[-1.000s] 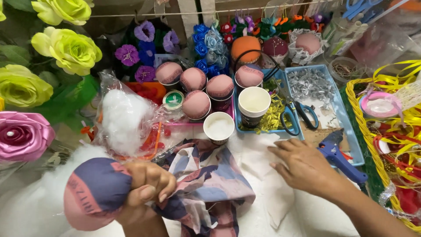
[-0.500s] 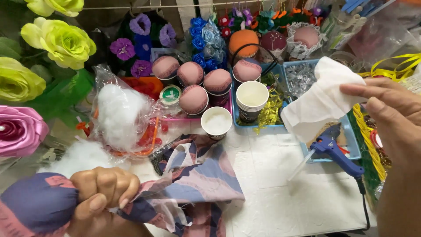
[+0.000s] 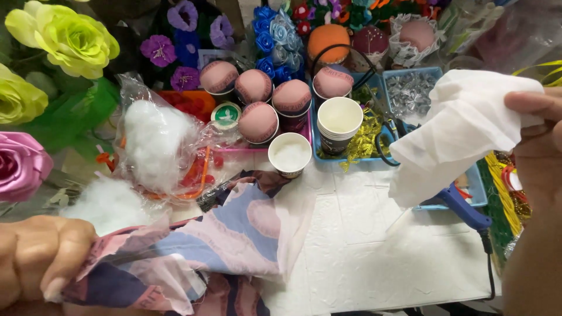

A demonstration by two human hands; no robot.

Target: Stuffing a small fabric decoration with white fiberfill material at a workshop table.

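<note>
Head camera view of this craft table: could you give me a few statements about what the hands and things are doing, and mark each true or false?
1. The right hand holds up a white cloth. True.
2. The left hand is empty. False: it grips a patterned fabric in pink, blue and purple.
3. A blue glue gun lies on the white table covering. True.
4. The white stuffing sits loose in a blue tray. False: it is in a clear plastic bag; more lies beside the left hand.
5. The paper cup nearest the fabric lies on its side. False: it stands upright.
</note>
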